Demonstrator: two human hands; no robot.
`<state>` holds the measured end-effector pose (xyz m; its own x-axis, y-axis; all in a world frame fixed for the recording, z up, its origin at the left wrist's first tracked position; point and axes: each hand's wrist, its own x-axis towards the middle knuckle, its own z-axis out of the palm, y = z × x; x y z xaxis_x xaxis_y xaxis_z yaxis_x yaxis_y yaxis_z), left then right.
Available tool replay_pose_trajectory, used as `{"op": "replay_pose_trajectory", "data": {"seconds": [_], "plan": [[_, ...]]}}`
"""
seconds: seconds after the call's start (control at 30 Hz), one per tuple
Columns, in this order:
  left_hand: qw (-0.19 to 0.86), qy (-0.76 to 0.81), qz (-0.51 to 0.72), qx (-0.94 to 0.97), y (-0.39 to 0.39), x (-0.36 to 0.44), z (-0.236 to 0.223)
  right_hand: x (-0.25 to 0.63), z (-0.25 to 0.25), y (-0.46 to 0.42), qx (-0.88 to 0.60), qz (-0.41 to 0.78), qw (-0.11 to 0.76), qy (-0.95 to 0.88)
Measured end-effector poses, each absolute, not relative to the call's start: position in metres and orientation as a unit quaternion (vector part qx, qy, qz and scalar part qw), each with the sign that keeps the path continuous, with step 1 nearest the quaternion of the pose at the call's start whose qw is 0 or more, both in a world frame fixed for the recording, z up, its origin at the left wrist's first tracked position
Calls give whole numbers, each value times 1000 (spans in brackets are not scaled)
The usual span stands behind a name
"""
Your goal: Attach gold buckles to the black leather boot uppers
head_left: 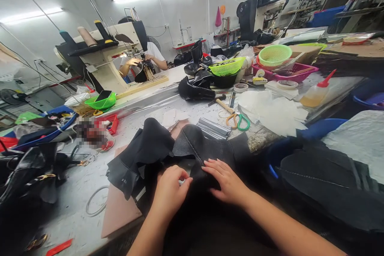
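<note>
Black leather panel with a braided seam [211, 146] lies at the near edge of the whitish worktable [70, 192]. Your right hand [228, 182] rests on it, fingers slightly spread. Your left hand [172, 188] is curled; whether it pinches anything cannot be told.

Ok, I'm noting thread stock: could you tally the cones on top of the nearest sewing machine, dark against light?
Dark: 2 (left cone, right cone)
Light: 1 (middle cone)
Total: 3
</note>
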<state>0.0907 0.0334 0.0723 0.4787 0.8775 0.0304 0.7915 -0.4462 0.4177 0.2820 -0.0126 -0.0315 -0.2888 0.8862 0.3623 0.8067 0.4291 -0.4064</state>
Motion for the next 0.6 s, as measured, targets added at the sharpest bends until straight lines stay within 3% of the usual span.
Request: {"op": "replay_pose_trajectory", "data": {"seconds": [0.3, 0.5, 0.6], "plan": [[169, 497, 128, 841, 28, 90, 75, 277, -35, -14, -509, -30, 297, -807], [-28, 374, 284, 882, 12, 87, 75, 309, 47, -31, -479, 11, 292, -828], [7, 297, 324, 898, 3, 86, 80, 322, 85, -49, -452, 97, 239, -854]]}}
